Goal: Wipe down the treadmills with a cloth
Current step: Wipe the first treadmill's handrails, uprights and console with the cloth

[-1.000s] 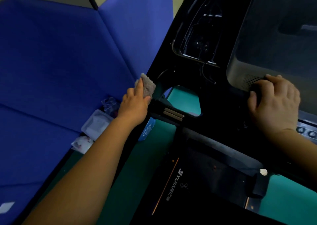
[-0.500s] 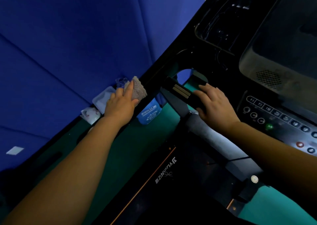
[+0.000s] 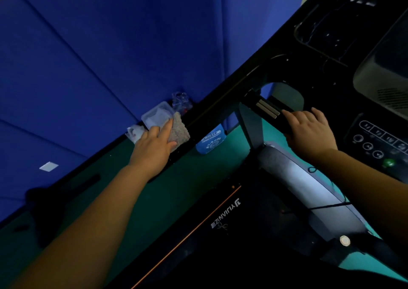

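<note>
My left hand (image 3: 154,146) presses a grey textured cloth (image 3: 180,132) against the black left upright (image 3: 220,105) of the treadmill, fingers flat over the cloth. My right hand (image 3: 309,130) grips the black sensor handle (image 3: 268,109) with two silver plates, below the console. The treadmill's console (image 3: 382,143) with round buttons and a green light is at the right. The deck (image 3: 225,220) carries white lettering and an orange stripe.
Blue padded wall panels (image 3: 110,57) rise at left. On the green floor (image 3: 194,178) by the wall lie a clear plastic box (image 3: 156,114), crumpled wrappers (image 3: 134,132) and a blue packet (image 3: 210,141). A grey padded side handrail (image 3: 293,176) runs toward me at right.
My left hand has slid the cloth down along the upright. My right hand left the console's grey edge and took hold of the sensor handle. The view has tilted left and down.
</note>
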`<move>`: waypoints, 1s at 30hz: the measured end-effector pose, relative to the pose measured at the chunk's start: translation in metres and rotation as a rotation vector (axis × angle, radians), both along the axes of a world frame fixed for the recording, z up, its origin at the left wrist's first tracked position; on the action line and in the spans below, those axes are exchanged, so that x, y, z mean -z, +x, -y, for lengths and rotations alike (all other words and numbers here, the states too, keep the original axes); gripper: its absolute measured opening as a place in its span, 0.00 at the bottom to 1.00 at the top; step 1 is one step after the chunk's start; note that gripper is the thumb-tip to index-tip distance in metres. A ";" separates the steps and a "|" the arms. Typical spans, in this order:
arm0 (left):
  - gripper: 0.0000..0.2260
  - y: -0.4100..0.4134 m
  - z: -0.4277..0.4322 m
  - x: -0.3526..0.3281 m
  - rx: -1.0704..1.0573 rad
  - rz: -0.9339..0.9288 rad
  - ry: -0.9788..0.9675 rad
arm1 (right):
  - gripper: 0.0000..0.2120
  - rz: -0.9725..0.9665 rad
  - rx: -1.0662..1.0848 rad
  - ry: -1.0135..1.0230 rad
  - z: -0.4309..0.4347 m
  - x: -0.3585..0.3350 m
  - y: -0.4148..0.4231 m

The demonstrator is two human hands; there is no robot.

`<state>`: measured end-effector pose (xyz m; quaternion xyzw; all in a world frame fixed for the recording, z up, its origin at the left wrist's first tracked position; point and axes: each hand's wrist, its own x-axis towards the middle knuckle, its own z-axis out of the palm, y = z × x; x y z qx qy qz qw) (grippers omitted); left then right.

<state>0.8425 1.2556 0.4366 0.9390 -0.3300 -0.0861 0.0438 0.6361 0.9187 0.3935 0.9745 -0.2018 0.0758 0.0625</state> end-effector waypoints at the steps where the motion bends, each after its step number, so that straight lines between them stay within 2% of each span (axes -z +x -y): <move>1: 0.28 -0.002 -0.006 0.001 0.002 0.019 -0.005 | 0.28 0.005 -0.003 -0.007 0.001 0.001 0.000; 4: 0.28 -0.006 -0.023 0.003 -0.018 0.050 -0.015 | 0.29 0.007 -0.007 -0.005 0.002 0.001 -0.001; 14: 0.29 -0.023 -0.075 0.003 -0.145 -0.022 -0.143 | 0.29 0.034 0.007 0.007 -0.001 0.001 0.000; 17: 0.22 -0.035 -0.069 -0.013 -0.297 -0.058 -0.293 | 0.29 0.005 0.063 0.086 -0.006 -0.002 0.004; 19: 0.20 -0.054 -0.057 -0.028 -0.380 -0.038 -0.454 | 0.29 0.085 0.117 0.227 -0.020 -0.010 0.006; 22: 0.21 -0.090 -0.026 -0.044 -0.389 -0.055 -0.654 | 0.23 0.313 0.040 0.552 -0.073 -0.033 0.007; 23: 0.19 -0.099 -0.013 -0.046 -0.401 -0.139 -0.710 | 0.19 0.356 -0.004 0.730 -0.097 -0.039 0.006; 25: 0.15 -0.116 0.012 -0.044 -0.441 -0.333 -0.746 | 0.13 0.369 0.006 1.230 -0.146 -0.042 0.005; 26: 0.13 -0.123 0.022 -0.043 -0.454 -0.394 -0.721 | 0.14 0.365 0.061 1.524 -0.167 -0.043 0.005; 28: 0.13 -0.131 0.036 -0.034 -0.372 -0.484 -0.610 | 0.23 0.399 0.334 2.099 -0.193 -0.041 0.006; 29: 0.14 -0.133 0.040 -0.029 -0.265 -0.517 -0.522 | 0.24 0.425 0.480 2.276 -0.201 -0.041 0.005; 30: 0.17 -0.131 0.040 -0.023 -0.138 -0.540 -0.442 | 0.23 0.449 0.544 2.364 -0.205 -0.041 0.005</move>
